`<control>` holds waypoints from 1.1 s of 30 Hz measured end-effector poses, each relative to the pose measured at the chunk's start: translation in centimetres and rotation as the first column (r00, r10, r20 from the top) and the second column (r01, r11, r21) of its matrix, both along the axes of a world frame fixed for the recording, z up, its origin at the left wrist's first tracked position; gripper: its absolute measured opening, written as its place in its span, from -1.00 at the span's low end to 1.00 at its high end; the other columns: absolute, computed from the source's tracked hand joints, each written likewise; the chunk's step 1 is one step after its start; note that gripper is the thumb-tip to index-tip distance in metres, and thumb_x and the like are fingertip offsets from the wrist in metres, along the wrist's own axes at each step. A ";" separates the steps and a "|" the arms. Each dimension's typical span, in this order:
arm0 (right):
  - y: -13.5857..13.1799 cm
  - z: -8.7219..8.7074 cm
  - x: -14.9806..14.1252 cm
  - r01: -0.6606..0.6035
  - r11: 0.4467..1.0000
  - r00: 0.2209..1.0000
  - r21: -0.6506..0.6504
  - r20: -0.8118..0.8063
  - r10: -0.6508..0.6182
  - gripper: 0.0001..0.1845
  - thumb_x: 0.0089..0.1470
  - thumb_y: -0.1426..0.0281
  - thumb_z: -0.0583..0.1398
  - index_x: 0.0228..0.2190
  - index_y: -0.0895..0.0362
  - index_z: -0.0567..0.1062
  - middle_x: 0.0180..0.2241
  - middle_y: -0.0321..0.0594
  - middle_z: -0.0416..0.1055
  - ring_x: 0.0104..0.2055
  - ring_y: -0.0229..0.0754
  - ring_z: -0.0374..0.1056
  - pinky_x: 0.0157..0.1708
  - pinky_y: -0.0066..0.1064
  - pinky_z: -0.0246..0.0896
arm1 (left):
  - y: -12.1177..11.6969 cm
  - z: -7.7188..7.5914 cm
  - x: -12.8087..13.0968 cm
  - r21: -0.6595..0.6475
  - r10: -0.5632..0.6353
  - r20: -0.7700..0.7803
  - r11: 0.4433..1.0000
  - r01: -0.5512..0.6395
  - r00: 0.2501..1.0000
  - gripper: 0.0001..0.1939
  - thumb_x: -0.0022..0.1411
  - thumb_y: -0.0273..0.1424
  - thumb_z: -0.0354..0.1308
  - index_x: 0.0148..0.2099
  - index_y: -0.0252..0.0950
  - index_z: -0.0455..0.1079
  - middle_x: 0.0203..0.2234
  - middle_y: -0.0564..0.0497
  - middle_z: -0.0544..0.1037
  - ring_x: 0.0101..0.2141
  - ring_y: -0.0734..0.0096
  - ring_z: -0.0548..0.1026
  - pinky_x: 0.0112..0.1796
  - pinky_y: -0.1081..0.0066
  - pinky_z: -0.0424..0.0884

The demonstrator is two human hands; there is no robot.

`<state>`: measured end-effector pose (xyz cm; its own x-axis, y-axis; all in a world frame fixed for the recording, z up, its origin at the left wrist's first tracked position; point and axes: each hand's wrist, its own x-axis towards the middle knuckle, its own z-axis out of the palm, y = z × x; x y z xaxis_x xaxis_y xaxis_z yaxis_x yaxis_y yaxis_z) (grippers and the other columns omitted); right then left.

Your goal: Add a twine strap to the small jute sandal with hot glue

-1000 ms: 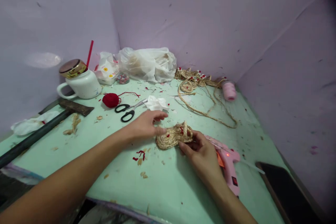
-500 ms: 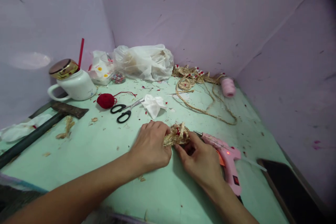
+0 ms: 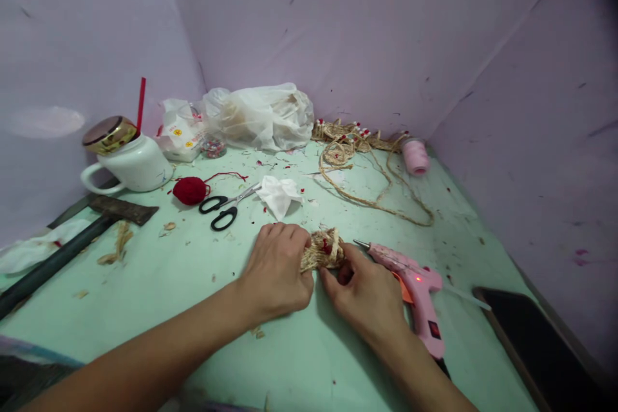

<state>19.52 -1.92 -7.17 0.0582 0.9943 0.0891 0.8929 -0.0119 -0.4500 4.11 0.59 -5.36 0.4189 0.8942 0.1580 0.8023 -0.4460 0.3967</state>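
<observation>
A small woven piece of tan straw cord (image 3: 318,253) with a red bit of yarn on it is held between my two hands, just above the table. My left hand (image 3: 279,264) is closed around its left end, fingers curled over and out of sight. On the right end, my right hand (image 3: 369,290) pinches the piece between thumb and fingers. A pink glue gun (image 3: 410,270) with a lit red light lies right beside my right hand, its metal nozzle pointing left.
Behind my hands lie a crumpled tissue (image 3: 279,196), black-handled scissors (image 3: 226,206) and a red yarn ball (image 3: 190,190). At left are a hammer (image 3: 120,209) and a white mug (image 3: 135,164). Loose cord (image 3: 381,206), a pink thread spool (image 3: 416,157) and a dark phone (image 3: 526,335) are at right.
My hands keep their grip on the woven piece, which has turned slightly. The whole view has shifted a little; the objects on the table stay where they were.
</observation>
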 end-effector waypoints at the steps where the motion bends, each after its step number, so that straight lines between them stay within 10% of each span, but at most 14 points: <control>1: 0.0 0.1 0.2 -0.001 1.000 1.000 -0.019 -0.023 0.000 -0.69 -0.14 0.28 0.20 -0.26 0.04 0.40 -0.65 -0.38 0.43 -0.58 -0.12 0.37 -0.60 -0.43 0.02 | 0.2 0.2 -0.5 -0.036 -0.067 0.010 0.997 0.067 0.998 -0.81 -0.08 -0.43 0.08 -0.31 -0.28 0.26 -0.32 -0.06 0.41 -0.22 0.18 0.33 -0.16 0.22 0.22; 7: -1.4 1.0 1.0 0.006 0.989 0.999 0.147 -0.046 0.001 -0.83 -0.12 0.33 0.20 -0.43 0.09 0.32 -0.69 -0.42 0.30 -0.67 -0.25 0.25 -0.66 -0.47 -0.01 | 0.8 1.2 -2.4 -0.214 -0.134 0.160 0.962 0.167 0.978 -0.79 -0.04 -0.47 0.10 -0.26 -0.25 0.28 -0.27 0.01 0.42 -0.23 0.30 0.35 -0.16 0.31 0.25; 14: -1.5 -0.1 0.6 -0.415 0.853 0.904 0.316 0.043 0.424 -0.75 0.04 0.50 0.06 -0.26 0.09 0.47 -0.47 -0.23 0.44 -0.53 -0.26 0.36 -0.59 -0.48 0.09 | 1.4 0.6 -2.3 -0.219 0.183 0.206 0.966 -0.137 0.961 -0.86 0.08 -0.36 0.01 -0.29 -0.25 0.33 -0.38 0.00 0.45 -0.34 0.32 0.39 -0.29 0.33 0.28; 33: -1.4 -1.0 -1.1 -0.409 0.837 0.901 0.363 0.308 0.307 -0.77 0.00 0.46 0.08 -0.39 0.12 0.54 -0.58 -0.31 0.48 -0.59 -0.24 0.37 -0.66 -0.38 -0.15 | 1.3 1.2 -2.0 -0.140 0.026 -0.106 0.989 -0.040 0.994 -0.80 -0.08 -0.28 0.14 -0.37 -0.25 0.39 -0.39 -0.01 0.47 -0.38 0.24 0.39 -0.34 0.29 0.23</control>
